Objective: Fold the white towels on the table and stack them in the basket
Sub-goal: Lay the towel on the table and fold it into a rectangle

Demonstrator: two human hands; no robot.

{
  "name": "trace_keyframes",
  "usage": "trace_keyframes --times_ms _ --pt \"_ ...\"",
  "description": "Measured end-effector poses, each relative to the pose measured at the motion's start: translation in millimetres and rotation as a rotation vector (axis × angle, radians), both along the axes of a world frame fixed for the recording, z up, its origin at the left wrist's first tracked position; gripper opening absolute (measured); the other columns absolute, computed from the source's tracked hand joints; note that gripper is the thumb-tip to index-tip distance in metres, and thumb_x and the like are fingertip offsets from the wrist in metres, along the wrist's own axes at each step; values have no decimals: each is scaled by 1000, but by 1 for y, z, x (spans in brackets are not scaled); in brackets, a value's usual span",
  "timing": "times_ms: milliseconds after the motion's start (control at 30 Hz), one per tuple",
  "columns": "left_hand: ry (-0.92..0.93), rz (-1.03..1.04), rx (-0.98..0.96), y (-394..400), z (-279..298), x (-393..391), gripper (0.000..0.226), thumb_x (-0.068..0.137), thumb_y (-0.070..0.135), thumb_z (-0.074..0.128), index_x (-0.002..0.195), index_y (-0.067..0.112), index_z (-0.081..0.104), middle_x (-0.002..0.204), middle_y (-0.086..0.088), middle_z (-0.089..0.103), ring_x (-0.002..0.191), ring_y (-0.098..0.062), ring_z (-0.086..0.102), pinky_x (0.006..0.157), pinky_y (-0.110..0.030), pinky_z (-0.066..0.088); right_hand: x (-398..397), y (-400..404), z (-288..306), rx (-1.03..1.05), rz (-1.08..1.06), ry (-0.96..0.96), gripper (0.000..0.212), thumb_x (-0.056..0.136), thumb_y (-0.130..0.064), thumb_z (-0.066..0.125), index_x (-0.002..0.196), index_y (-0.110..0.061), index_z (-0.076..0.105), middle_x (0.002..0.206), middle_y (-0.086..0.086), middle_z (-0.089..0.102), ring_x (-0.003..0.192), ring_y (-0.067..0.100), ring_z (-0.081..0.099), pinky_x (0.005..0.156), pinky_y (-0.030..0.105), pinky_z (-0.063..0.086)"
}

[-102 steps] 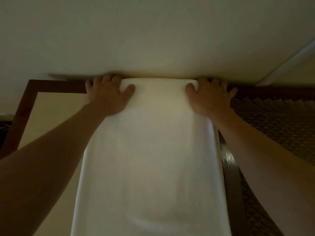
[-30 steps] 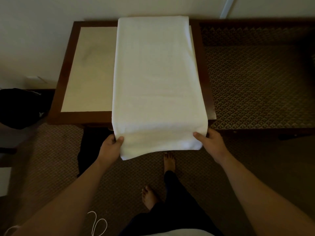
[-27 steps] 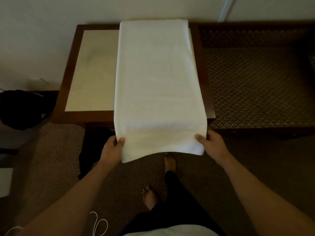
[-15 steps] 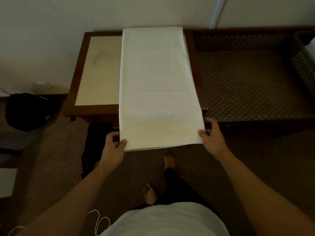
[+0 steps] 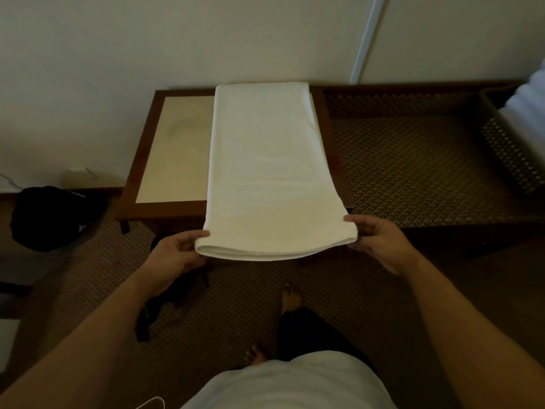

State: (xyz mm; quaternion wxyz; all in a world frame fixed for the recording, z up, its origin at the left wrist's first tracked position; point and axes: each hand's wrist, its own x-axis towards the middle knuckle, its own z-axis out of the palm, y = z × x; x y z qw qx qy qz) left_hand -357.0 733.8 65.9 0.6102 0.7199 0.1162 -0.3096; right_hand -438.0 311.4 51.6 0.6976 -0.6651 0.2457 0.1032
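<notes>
The long white terry towel (image 5: 271,169), already doubled lengthwise into a narrow strip, lies along the right half of the small dark-wood table with a pale cream inset top (image 5: 174,149); its far end reaches the wall and its near end hangs past the front edge. The left hand (image 5: 177,252) and right hand (image 5: 379,240) each pinch one near corner, thumb on top and fingers underneath, clamped on the layered cloth.

The step in hand looks like carrying this near end up and over to the far end. To do it well, both corners should rise together and travel level, so the layers do not slide apart; the near edge sags a little in the middle, so a light outward pull would flatten it. Landing the edge square on the far edge, then smoothing toward the fold, would keep the stack neat. The strip sits close to the table's right rim, so drift that way risks a slide off.

Around the table spreads dark brown carpet with a small diamond pattern (image 5: 413,172), beneath a plain cream wall (image 5: 177,39). At the far right edge stands the dark woven basket (image 5: 510,152), with something white inside it, probably folded towels. A black bag (image 5: 50,219) sits on the floor at left.
</notes>
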Motion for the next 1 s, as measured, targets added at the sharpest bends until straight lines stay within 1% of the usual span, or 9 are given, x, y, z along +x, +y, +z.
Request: trace_keyframes --times_ms 67,133,200,300,400,500,667,800,1000 --pt "-55 -7 29 2 6 12 36 91 -5 66 120 16 70 115 -9 75 104 -23 72 94 -41 56 11 -5 8 -42 19 -48 46 83 18 67 112 -18 72 110 4 76 109 26 70 78 28 62" --pt "-132 -6 78 1 14 27 24 94 8 68 114 19 73 103 -9 76 91 -19 72 90 -37 56 25 -8 21 -41 30 -78 33 75 -9 83 105 -21 76 102 10 78 98 29 74 79 32 63" --pt "-239 -12 137 -4 24 46 13 96 18 67 107 21 75 87 -7 74 76 -15 69 82 -34 55 44 -10 35 -76 33 -98 33 69 -28 86 101 -22 79 95 17 77 83 26 73 77 37 62" --pt "-351 28 236 -17 38 85 8 97 25 68 99 25 75 71 11 71 61 -2 60 65 -21 50 83 -16 53 -304 50 -193 14 90 -14 75 104 -17 77 82 5 75 68 10 67 62 19 54" --pt "-386 55 333 -31 42 144 7 98 34 66 94 34 71 89 8 71 80 -12 62 76 -32 50 137 -22 58 -380 20 -217 10 95 -13 70 99 -19 77 89 -7 75 75 -4 69 63 9 50" --pt "-310 116 268 -49 37 212 10 100 37 63 97 29 69 107 2 71 103 -22 66 93 -43 52 204 -27 52 -374 -41 -177 12 98 -20 67 93 -23 77 94 -8 76 83 2 72 68 15 54" --pt "-236 142 379 -88 4 301 33 99 44 60 94 13 70 109 -19 71 103 -39 68 92 -53 58 305 -34 2 -438 -42 -56 20 102 -28 60 102 -14 74 103 6 72 99 26 68 88 37 54" --pt "-248 27 631 -107 -23 307 43 94 51 63 107 11 69 104 -9 70 97 -33 66 87 -43 54 325 -30 -30 -536 32 42 31 99 -34 64 116 -10 70 107 4 69 98 24 64 83 33 48" --pt "-314 162 680 -108 -23 315 29 104 43 51 97 16 61 84 3 61 73 -16 55 68 -34 39 330 -42 -26 -543 -70 -128 13 99 -27 66 90 -18 69 83 -3 68 76 11 64 68 29 50"
